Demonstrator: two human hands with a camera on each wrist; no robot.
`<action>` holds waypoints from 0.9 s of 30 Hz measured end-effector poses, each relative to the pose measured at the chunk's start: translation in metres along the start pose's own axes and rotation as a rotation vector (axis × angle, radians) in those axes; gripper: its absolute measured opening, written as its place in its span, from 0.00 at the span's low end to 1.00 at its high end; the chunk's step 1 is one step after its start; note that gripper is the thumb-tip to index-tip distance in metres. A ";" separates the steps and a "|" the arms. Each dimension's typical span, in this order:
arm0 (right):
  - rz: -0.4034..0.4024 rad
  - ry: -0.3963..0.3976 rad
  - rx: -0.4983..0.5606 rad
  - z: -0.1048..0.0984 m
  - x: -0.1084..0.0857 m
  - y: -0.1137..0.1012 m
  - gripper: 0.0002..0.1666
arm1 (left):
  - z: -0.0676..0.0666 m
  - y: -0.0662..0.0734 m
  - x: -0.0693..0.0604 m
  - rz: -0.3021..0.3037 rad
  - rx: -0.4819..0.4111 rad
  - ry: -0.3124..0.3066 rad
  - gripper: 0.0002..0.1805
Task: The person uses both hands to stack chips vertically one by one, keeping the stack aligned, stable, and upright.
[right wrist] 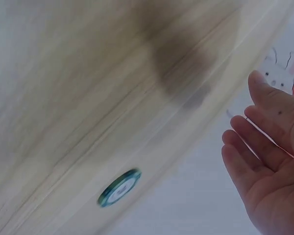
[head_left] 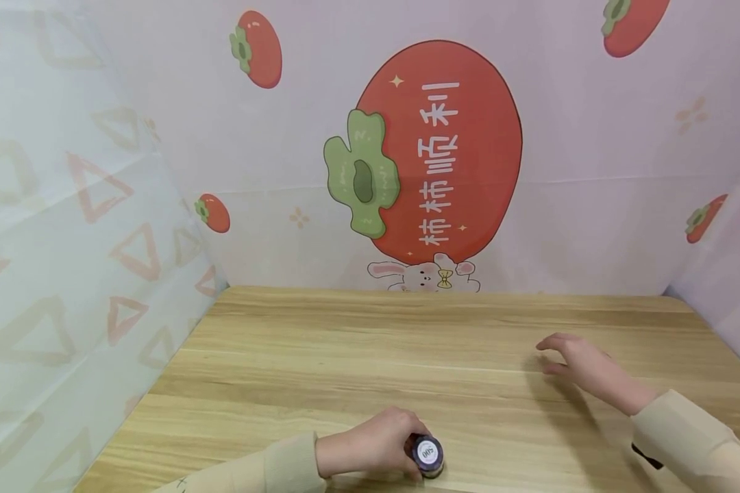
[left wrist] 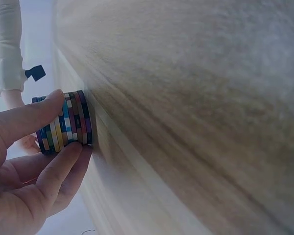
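Observation:
A stack of poker chips (head_left: 428, 452) stands on the wooden table near its front, the top chip dark with a white "500" label. My left hand (head_left: 379, 441) grips this stack around its side, thumb and fingers on opposite sides. The left wrist view shows the chips (left wrist: 68, 122) in several colours, their bottom at the tabletop. To the right, my right hand (head_left: 588, 366) hovers over the table with its fingers loosely bent and nothing in them. One green-rimmed chip (right wrist: 120, 188) lies flat on the tabletop in the right wrist view; I cannot find it in the head view.
The wooden table (head_left: 345, 356) reaches back to a cloth backdrop (head_left: 567, 226) printed with persimmons and a rabbit. A patterned cloth (head_left: 49, 239) hangs along the left side. A black tab (head_left: 647, 456) sticks out by the right sleeve.

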State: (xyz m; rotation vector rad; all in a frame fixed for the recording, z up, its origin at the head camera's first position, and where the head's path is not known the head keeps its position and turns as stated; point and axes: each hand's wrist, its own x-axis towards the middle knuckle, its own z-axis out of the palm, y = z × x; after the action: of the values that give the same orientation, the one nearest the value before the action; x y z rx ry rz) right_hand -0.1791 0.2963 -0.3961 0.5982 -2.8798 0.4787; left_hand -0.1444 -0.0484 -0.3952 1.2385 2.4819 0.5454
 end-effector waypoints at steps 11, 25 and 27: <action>0.102 -0.037 -0.004 -0.009 -0.004 0.043 0.23 | 0.000 0.000 0.000 0.026 0.022 0.006 0.22; 0.178 -0.101 -0.016 -0.014 -0.016 0.075 0.20 | -0.001 0.000 0.001 0.020 0.044 0.005 0.22; 0.187 -0.112 -0.010 -0.014 -0.017 0.078 0.20 | -0.001 0.000 0.000 0.023 0.046 0.005 0.22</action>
State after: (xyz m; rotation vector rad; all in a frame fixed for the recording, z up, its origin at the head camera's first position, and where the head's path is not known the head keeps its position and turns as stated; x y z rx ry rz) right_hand -0.1945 0.3747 -0.4084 0.3662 -3.0594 0.4702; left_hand -0.1447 -0.0480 -0.3946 1.2864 2.5006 0.5010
